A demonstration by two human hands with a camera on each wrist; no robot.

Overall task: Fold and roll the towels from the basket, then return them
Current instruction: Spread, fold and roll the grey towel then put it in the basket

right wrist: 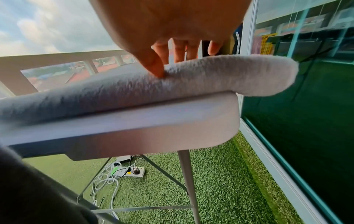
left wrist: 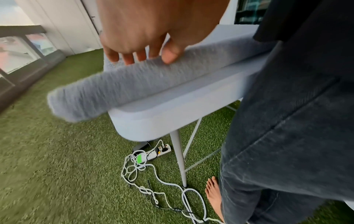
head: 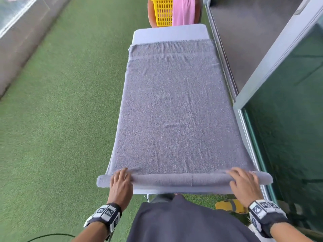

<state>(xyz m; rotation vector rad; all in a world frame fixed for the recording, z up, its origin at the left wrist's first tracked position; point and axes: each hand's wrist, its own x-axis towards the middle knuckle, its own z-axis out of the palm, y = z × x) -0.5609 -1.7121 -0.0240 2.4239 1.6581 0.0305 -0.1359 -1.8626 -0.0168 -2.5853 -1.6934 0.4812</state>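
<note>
A grey towel (head: 173, 110) lies flat along a white folding table (head: 167, 33). Its near end is wound into a thin roll (head: 180, 179) at the table's near edge. My left hand (head: 120, 180) grips the roll near its left end, fingers over the top and thumb on the near side (left wrist: 170, 56). My right hand (head: 243, 180) holds the right end the same way, its thumb pressing into the roll (right wrist: 172, 84). Both roll ends overhang the table (left wrist: 172, 115). A yellow basket (head: 162, 13) stands past the far end, with a pink towel (head: 183, 11) hanging over its rim.
Artificial grass (head: 61, 110) covers the floor on the left. A glass sliding door (head: 288, 119) runs close along the table's right side. Under the table lie a power strip (left wrist: 159, 151) and tangled white cables (left wrist: 149, 178). A yellow slipper (head: 229, 206) sits beside my feet.
</note>
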